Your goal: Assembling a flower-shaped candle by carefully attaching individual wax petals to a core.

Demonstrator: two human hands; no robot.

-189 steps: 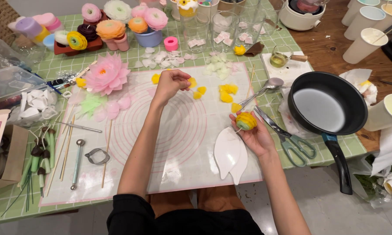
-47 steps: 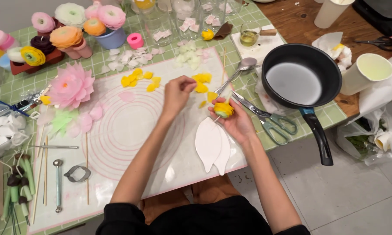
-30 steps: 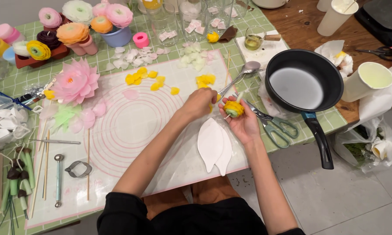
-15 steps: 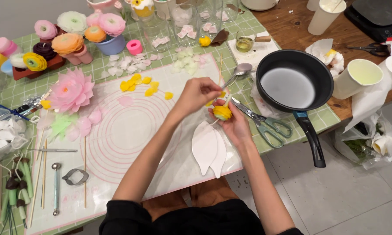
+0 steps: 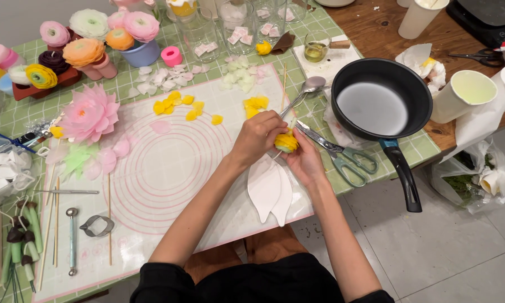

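Observation:
My right hand [image 5: 307, 163] cups a small yellow flower bud [image 5: 286, 141] above the near right part of the white silicone mat [image 5: 168, 168]. My left hand [image 5: 259, 134] presses on the bud from the left, fingers curled around a petal. Loose yellow petals [image 5: 180, 105] lie farther back on the mat, with a second yellow pile [image 5: 255, 104] just beyond my hands. Two white leaf-shaped pieces [image 5: 270, 189] rest on the mat below my wrists.
A black pan [image 5: 381, 101] sits right of my hands, with scissors [image 5: 342, 154] and a spoon [image 5: 305, 90] between. A pink flower [image 5: 90, 115], finished flowers [image 5: 84, 53], jars [image 5: 235, 22] and paper cups [image 5: 462, 95] ring the mat. Sticks and tools [image 5: 72, 235] lie at left.
My left hand came back from the yellow petals to the bud and now presses on it. Both hands sit slightly nearer the mat's right edge; the view has shifted a little.

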